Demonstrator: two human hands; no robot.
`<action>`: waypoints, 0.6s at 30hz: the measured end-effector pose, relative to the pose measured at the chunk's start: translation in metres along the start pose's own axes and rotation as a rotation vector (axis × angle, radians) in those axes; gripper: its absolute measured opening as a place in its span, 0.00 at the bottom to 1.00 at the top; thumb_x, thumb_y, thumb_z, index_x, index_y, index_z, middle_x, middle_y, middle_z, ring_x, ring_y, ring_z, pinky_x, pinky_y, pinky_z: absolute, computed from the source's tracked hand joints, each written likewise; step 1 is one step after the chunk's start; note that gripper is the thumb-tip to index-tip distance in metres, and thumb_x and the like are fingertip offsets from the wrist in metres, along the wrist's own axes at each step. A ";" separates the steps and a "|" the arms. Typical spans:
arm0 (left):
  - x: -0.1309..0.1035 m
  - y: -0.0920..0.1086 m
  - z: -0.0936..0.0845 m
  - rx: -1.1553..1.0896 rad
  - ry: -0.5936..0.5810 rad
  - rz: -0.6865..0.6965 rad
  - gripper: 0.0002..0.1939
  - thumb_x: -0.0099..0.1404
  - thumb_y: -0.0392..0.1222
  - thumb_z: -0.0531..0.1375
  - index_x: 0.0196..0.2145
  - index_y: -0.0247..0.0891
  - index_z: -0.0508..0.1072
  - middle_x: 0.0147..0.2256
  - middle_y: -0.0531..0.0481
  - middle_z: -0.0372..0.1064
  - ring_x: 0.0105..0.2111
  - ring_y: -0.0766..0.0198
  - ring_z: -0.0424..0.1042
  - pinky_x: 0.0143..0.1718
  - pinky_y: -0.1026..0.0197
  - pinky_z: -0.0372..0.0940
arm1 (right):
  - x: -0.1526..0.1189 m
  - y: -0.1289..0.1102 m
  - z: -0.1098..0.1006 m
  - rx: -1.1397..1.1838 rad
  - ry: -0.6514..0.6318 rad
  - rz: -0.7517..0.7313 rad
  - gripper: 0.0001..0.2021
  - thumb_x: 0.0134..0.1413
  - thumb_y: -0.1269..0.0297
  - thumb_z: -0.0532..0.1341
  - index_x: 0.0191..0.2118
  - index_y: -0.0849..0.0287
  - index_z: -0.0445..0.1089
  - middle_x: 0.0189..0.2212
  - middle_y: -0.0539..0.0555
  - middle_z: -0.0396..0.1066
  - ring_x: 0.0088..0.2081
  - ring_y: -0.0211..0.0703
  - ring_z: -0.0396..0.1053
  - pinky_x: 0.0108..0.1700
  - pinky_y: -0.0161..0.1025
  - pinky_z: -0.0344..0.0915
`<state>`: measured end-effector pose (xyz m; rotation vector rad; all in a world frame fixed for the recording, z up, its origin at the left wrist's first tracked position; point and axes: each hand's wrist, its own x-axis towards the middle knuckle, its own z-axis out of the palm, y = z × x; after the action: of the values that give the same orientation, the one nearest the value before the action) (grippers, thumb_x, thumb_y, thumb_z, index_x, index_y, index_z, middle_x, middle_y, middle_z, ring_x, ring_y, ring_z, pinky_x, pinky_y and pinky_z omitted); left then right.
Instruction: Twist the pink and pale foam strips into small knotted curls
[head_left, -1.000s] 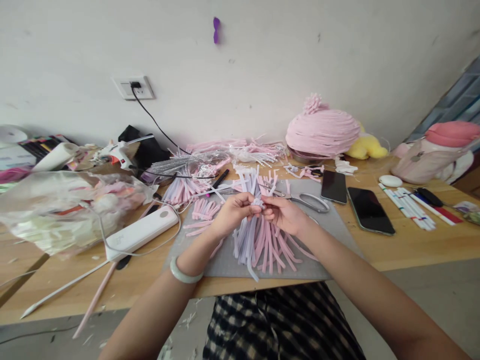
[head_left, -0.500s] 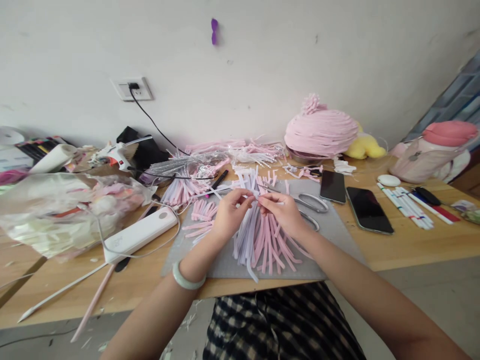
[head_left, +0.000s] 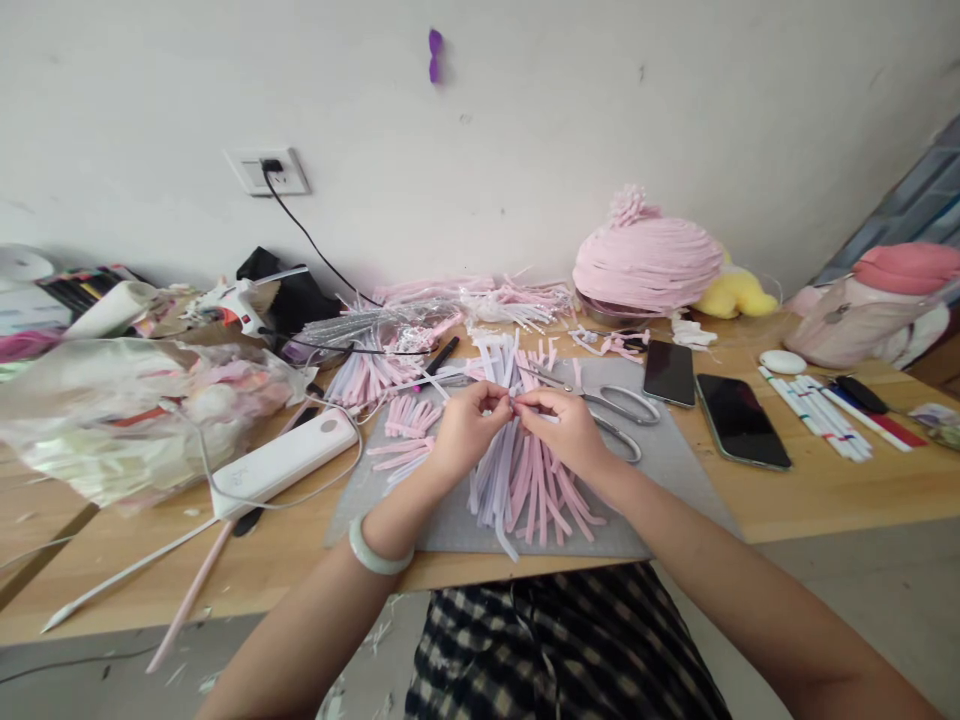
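My left hand and my right hand meet fingertip to fingertip over the grey cutting mat. Thumb and fingers of each are pinched on a small pale pipe cleaner, mostly hidden by the fingertips. Under and in front of the hands lie fanned-out lavender pipe cleaners and pink pipe cleaners. A pair of scissors rests just beyond my right hand, its blades partly covered. Left of my left hand are short bent pink pipe cleaners.
At left lie a plastic bag of scraps, a white power strip-like box with a cable, and a glue gun. Two phones, markers and a pouch stand right. A pink pipe-cleaner dome sits behind.
Both hands stay pinched together over the pipe cleaners, with only small finger shifts; the fingertips have drawn slightly closer. The whole view has shifted slightly.
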<state>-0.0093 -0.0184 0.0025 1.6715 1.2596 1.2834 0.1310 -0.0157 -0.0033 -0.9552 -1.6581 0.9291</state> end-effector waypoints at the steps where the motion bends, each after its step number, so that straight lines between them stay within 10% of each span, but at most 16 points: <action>1: 0.000 0.000 0.000 -0.007 0.004 -0.007 0.04 0.52 0.38 0.56 0.26 0.35 0.67 0.21 0.54 0.66 0.24 0.67 0.66 0.29 0.64 0.60 | 0.000 -0.002 0.000 0.029 -0.008 0.046 0.06 0.44 0.67 0.58 0.29 0.62 0.71 0.25 0.53 0.71 0.25 0.38 0.67 0.29 0.35 0.65; 18: 0.005 0.010 -0.006 -0.701 -0.126 -0.281 0.14 0.48 0.40 0.64 0.34 0.34 0.72 0.25 0.54 0.68 0.25 0.71 0.66 0.32 0.67 0.59 | 0.008 -0.007 -0.008 0.619 -0.082 0.353 0.09 0.39 0.61 0.64 0.24 0.61 0.68 0.19 0.47 0.64 0.20 0.30 0.59 0.23 0.31 0.55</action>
<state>-0.0119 -0.0166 0.0146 1.0167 0.7951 1.2286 0.1358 -0.0099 0.0075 -0.7870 -1.1566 1.6185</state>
